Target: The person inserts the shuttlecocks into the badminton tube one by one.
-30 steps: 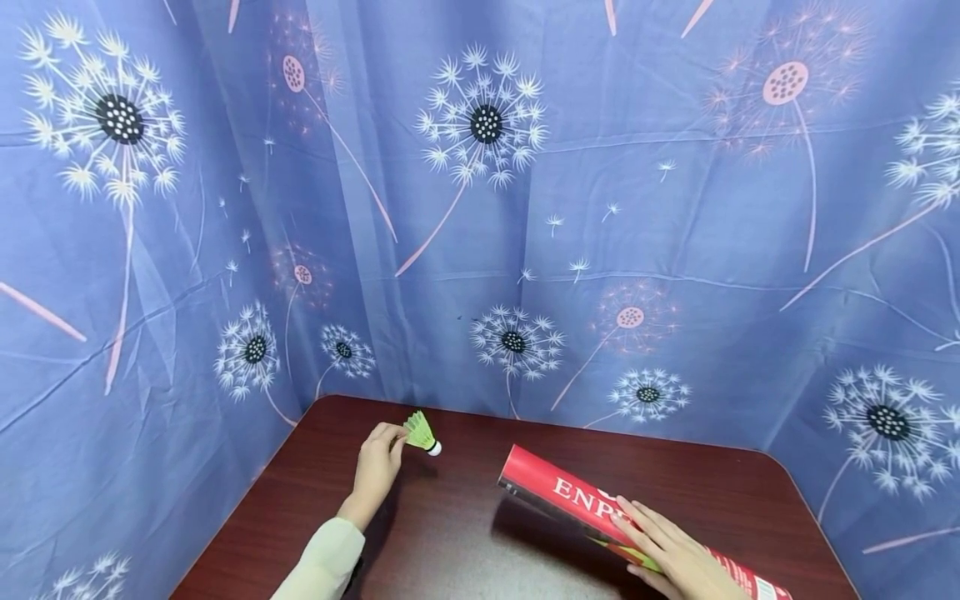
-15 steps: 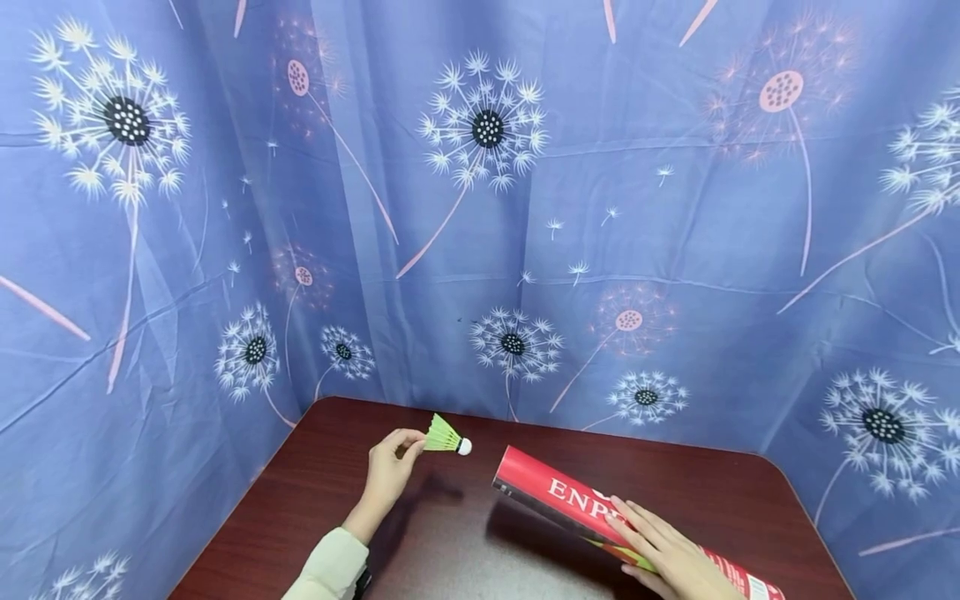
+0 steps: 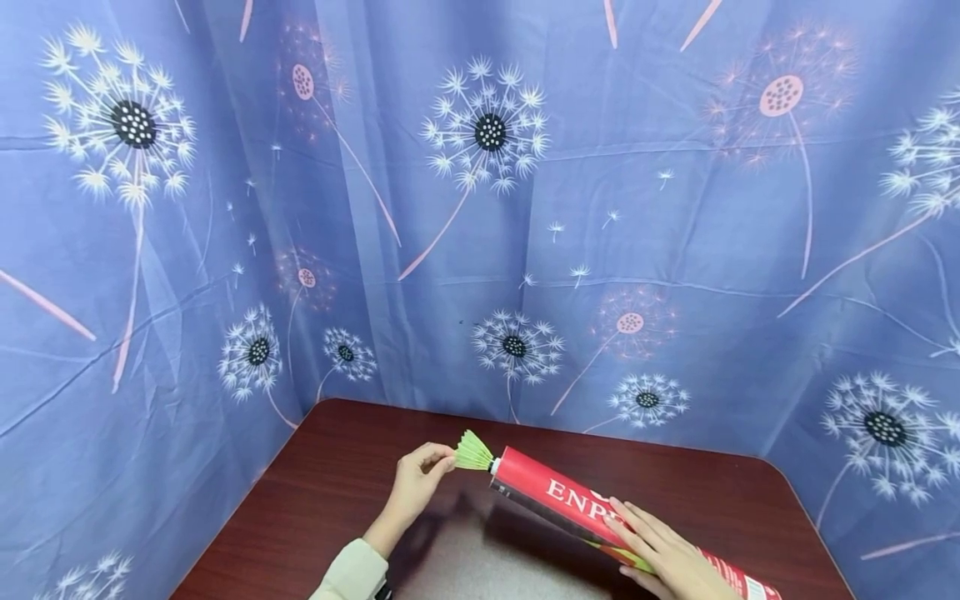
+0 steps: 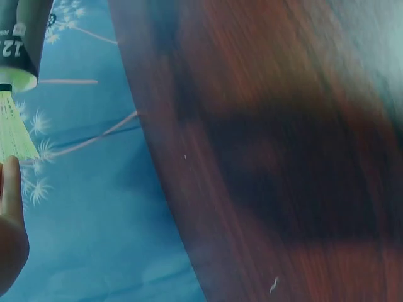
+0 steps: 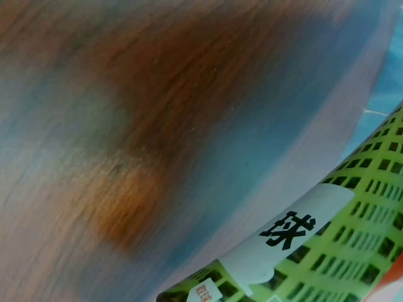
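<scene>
My left hand [image 3: 418, 482] pinches a yellow-green shuttlecock [image 3: 472, 452] by the edge of its skirt, thumb and finger together. Its white cork end points right and sits at the open mouth of a long red shuttlecock tube [image 3: 551, 492]. In the left wrist view, the skirt [image 4: 14, 132] hangs just outside the tube's mouth, and the cork is hidden inside it. My right hand [image 3: 671, 554] holds the tube around its lower part, keeping it tilted with the mouth raised to the left. The right wrist view shows the tube's green patterned side [image 5: 359, 226].
A dark red wooden table [image 3: 322, 467] lies beneath both hands, with the tube's shadow on it. Blue curtains [image 3: 420, 333] printed with dandelions hang close behind the table and along its left and right sides.
My left hand has carried the shuttlecock rightward, from a spot apart from the tube to the tube's mouth. The right hand and the tube have stayed nearly still.
</scene>
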`<state>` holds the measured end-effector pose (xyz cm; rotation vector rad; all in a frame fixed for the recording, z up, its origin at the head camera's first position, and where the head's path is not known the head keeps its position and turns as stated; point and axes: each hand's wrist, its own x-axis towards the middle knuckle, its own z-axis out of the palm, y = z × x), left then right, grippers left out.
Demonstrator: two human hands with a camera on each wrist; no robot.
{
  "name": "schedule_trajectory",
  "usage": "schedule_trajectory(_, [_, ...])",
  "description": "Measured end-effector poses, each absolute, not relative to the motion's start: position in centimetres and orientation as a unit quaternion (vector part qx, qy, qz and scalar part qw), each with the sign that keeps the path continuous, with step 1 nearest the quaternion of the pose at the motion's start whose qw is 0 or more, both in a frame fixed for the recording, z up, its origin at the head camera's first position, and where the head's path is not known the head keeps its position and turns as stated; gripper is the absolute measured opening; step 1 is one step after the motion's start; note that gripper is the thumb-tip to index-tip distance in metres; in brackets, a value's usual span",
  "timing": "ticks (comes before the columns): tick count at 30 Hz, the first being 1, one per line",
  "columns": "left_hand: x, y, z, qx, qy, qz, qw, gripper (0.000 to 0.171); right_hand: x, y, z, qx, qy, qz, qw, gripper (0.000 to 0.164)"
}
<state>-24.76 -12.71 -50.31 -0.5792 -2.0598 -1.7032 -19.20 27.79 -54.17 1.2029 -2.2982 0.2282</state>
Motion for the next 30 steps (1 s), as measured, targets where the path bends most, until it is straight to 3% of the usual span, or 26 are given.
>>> schedule_trajectory(9, [-23.7,-11.2,-50.2,-0.224,-0.74,-0.611,0.168,0.006,-19.2,27.4,-54.4,0.44,-0.853,0.08,0.267,0.075])
schedule_trajectory(20, [-23.3,-10.3,-50.5,-0.206,-0.78,-0.557,0.197,0.006,-19.3,27.2,-54.6,0.45,-0.848,0.08,0.266,0.076])
schedule_trajectory(30, [-25.4,-10.1,-53.7,-0.193,-0.777,-0.566,0.197,0.006,-19.3,27.0,-54.7,0.451,-0.849,0.077,0.265,0.078])
